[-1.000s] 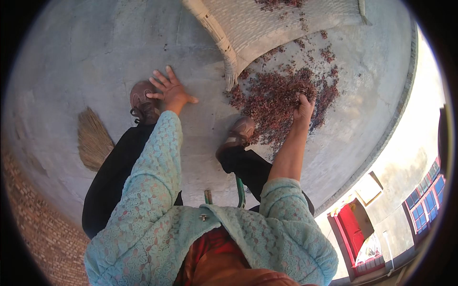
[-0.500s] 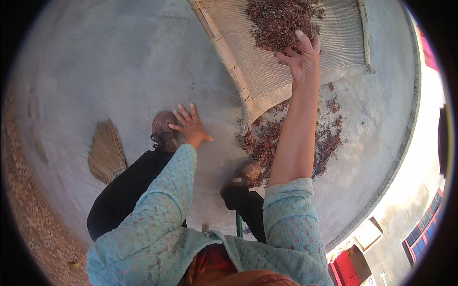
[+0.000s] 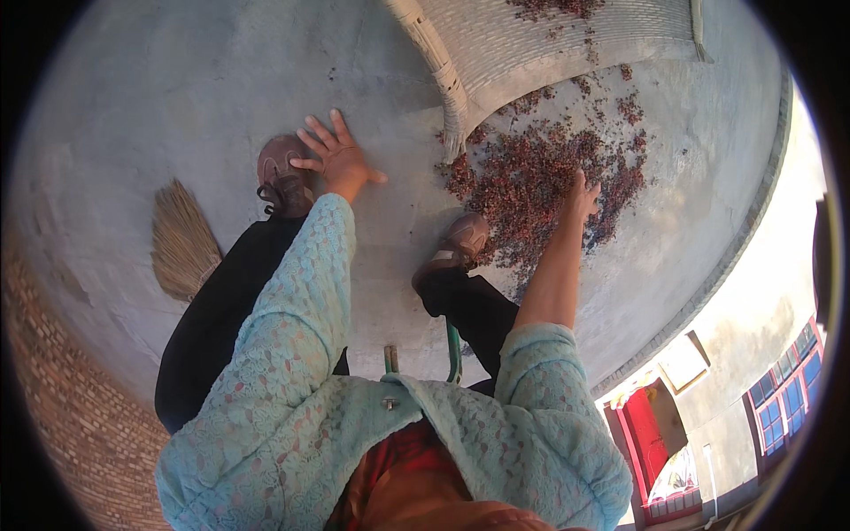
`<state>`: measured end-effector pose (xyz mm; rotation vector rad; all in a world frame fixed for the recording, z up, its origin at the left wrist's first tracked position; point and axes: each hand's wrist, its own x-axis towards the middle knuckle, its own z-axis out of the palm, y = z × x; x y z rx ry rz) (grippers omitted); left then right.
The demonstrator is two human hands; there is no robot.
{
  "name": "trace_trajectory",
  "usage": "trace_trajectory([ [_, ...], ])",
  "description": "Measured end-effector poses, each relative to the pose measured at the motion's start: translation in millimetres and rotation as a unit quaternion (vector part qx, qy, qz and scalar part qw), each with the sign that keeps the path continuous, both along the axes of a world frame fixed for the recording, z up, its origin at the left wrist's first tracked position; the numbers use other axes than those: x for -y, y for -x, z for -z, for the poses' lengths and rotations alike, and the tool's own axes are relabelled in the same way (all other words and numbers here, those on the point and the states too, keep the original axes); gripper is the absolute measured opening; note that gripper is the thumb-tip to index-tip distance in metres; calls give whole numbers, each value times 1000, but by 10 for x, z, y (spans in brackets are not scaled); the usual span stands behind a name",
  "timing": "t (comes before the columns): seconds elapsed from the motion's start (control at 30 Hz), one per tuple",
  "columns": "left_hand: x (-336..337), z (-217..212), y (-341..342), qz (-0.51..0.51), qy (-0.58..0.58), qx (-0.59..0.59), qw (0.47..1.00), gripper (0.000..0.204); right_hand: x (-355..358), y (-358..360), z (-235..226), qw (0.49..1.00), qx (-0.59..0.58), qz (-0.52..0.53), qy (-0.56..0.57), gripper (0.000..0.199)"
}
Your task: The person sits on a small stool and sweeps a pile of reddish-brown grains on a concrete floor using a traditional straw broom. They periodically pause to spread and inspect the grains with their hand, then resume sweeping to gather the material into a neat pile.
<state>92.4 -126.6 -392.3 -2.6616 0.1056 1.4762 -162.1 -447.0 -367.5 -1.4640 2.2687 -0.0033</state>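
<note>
My right hand [image 3: 581,199] is low at the right side of a loose heap of dark-red, peppercorn-like husks and seeds [image 3: 531,181] on the ground. Its visible fingers are apart, and nothing shows between them; the rest are hidden behind the hand. Beyond the heap lies a woven wicker winnowing tray [image 3: 496,62] with a bent-wood rim, holding a smaller dark-red pile [image 3: 558,7] cut off by the upper edge. My left hand [image 3: 341,166] is spread open and empty beside my left shoe [image 3: 285,168], in front of my left knee.
A straw broom [image 3: 181,243] lies on the concrete ground at the left. My right shoe [image 3: 460,239] touches the heap's near left edge. Green metal legs [image 3: 453,352] show beneath me. Brick paving [image 3: 80,416] borders the left, and a building with a red door [image 3: 645,434] stands at lower right.
My right hand has come back from the pile on the tray to the heap on the ground. The view has shifted, so the tray sits higher in it. The left hand stays spread.
</note>
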Motion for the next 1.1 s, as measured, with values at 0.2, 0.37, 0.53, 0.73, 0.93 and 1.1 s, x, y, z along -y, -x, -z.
trace_trajectory([
  [0.2,-62,67,9,-6,2,8,1000,167,-392,-57,216,997,1,22,-78,85],
  [0.37,22,54,28,-3,-7,16,1000,169,-781,-508,247,968,-2,-248,30,42],
  [0.53,-31,118,50,1,3,37,999,170,-1366,-859,-4,963,9,-267,47,37],
  [0.73,-61,180,34,1,-4,20,1000,168,-1306,-192,55,996,-33,-47,63,54],
  [0.93,16,53,11,2,-2,6,1000,165,-997,183,268,996,-2,65,-58,81],
  [1.1,68,-43,-54,7,-27,-2,1000,160,-1125,-622,185,996,25,-88,-19,81],
])
